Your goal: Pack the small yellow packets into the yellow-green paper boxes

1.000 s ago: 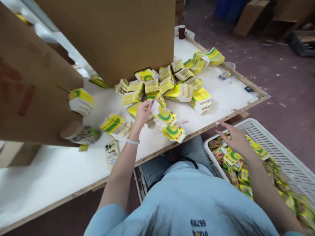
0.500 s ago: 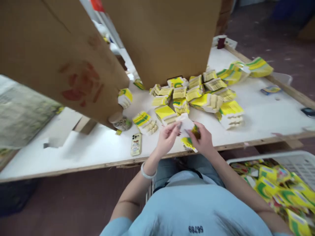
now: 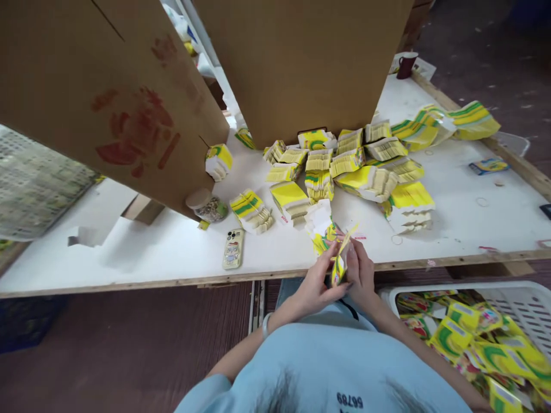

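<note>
Between both hands, just over the table's front edge, is a small yellow and green cardboard carton [image 3: 338, 268], upright with a flap sticking up. My left hand [image 3: 315, 288] closes round its left side, thumb low. Against its right side lie the fingers of my right hand [image 3: 360, 271], which are partly hidden. Directly beyond the hands, a few flat yellow and white cartons [image 3: 318, 221] rest on the white table [image 3: 275, 248]. Farther back lie several bundles of flattened cartons [image 3: 319, 163], and a larger bundle [image 3: 408, 203] sits to the right.
A phone [image 3: 233, 249] and a lidded jar [image 3: 207, 205] are at left. Tall cardboard boxes [image 3: 297, 63] stand behind. At lower right, a white basket [image 3: 531, 304] holds many yellow cartons. A dark red mug [image 3: 406, 66] stands at the far right corner.
Both hands have come down and nearer my body. A white piece was between them before; now a yellow and green carton stands upright there. The view has shifted slightly.
</note>
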Tool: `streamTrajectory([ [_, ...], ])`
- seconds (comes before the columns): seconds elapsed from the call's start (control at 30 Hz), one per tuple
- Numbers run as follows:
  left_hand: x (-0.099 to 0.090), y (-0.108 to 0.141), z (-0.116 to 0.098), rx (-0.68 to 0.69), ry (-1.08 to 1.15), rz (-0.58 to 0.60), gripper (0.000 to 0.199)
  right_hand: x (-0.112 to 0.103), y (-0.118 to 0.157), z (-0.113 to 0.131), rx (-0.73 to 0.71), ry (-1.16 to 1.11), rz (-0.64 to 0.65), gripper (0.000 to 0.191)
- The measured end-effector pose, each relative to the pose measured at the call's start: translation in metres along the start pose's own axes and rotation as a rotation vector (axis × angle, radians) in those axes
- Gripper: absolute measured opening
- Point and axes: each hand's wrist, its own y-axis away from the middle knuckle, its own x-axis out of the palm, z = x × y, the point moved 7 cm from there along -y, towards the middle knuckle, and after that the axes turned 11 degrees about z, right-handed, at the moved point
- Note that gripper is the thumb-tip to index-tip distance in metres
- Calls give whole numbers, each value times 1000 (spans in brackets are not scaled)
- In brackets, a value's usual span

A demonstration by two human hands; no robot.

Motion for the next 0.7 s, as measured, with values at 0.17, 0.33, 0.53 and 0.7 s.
streamTrajectory([
  [0.17,-16,0,18,-123,82,-113,59,3,-6,-10,115,-155,-145,34],
  [0.33,-27,7,35,-222,406,-251,59,22,-19,-23,225,-275,-42,32],
  [0.53,-40,16,55,-376,391,-266,56,28,-16,-35,259,-166,1,35],
  [0.7,-38,1,34,-171,67,-63,40,41,-20,-25,193,-51,77,43],
])
